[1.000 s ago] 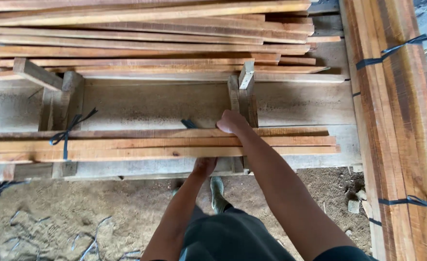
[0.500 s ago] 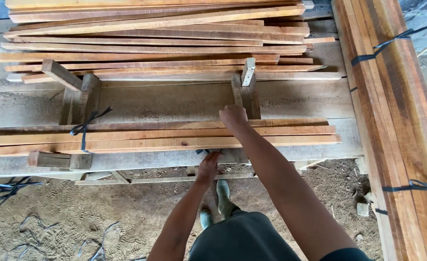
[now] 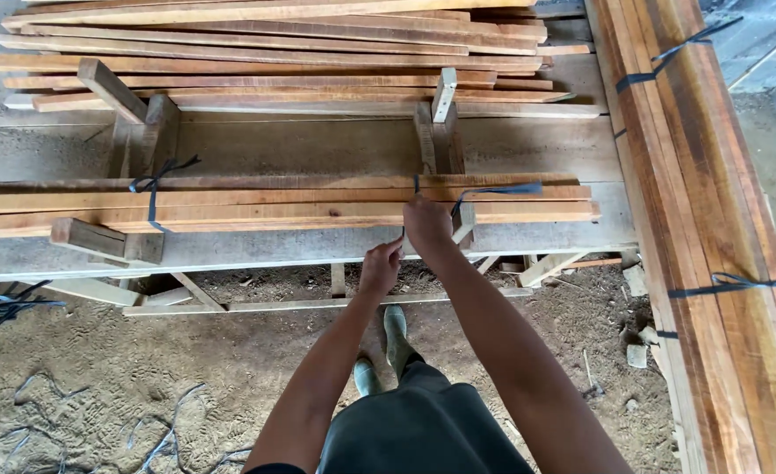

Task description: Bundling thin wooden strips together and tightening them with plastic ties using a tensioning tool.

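Here the right hand [image 3: 427, 226] and left hand [image 3: 380, 268] pinch the dark strap [image 3: 493, 190], fingers closed on it, at the front edge of the slat bundle [image 3: 283, 206] on the surface [image 3: 318, 149]; pulling it taut before knotting would work best.

Reddish-orange wood slats [image 3: 274, 206] w/ paler yellow streaks, dark knot spots. Dark blue-black strap [image 3: 498, 189] crossing slats at approx. 1 o'clock from hands; 2nd dark strap [image 3: 152, 197] at 9 o'clock. Grey, dusty bench [image 3: 318, 158]. Orange-brown beam stack [image 3: 713, 219] at 3 o'clock, dark streaks. Tan sandy floor [image 3: 142, 369]. Pale green boots [image 3: 394, 338], dark grey-green trousers [image 3: 414, 430].
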